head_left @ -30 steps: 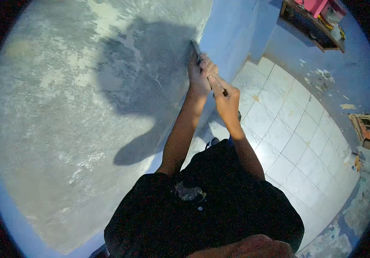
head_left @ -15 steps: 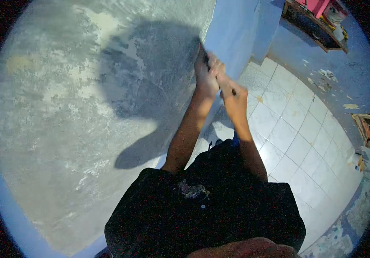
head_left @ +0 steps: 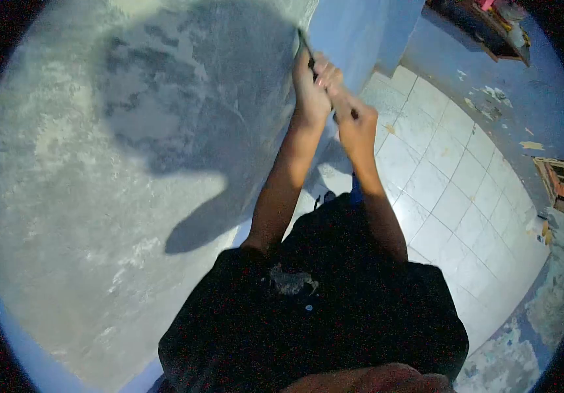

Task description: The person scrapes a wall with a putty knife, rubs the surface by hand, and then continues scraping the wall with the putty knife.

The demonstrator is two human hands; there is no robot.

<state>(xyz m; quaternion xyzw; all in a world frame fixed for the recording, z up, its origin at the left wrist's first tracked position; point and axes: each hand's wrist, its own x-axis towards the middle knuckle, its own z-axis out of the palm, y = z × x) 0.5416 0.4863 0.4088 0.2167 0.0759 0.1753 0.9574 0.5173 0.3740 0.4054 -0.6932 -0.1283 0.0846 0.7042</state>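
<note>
Both of my hands are wrapped round a thin dark-bladed scraper (head_left: pixel 305 43), seen almost edge-on. My left hand (head_left: pixel 312 92) is closed on its forward part, close to the grey wall (head_left: pixel 52 177). Lower and to the right, my right hand (head_left: pixel 358 126) grips the rear end of the handle, a dark spot showing at the fist. The blade tip meets the border between the bare grey surface and the blue paint (head_left: pixel 341 39). Most of the handle is hidden by fingers.
White floor tiles (head_left: pixel 452 203) spread out on the right. A wooden shelf (head_left: pixel 475 26) with items on it hangs on the blue, peeling far wall (head_left: pixel 491 78). A framed opening (head_left: pixel 560 187) is at the right edge. My shadow (head_left: pixel 164 85) falls on the grey wall.
Both hands and the scraper have moved up a little along the edge of the blue paint. The view has shifted slightly, and my shadow sits higher and farther left.
</note>
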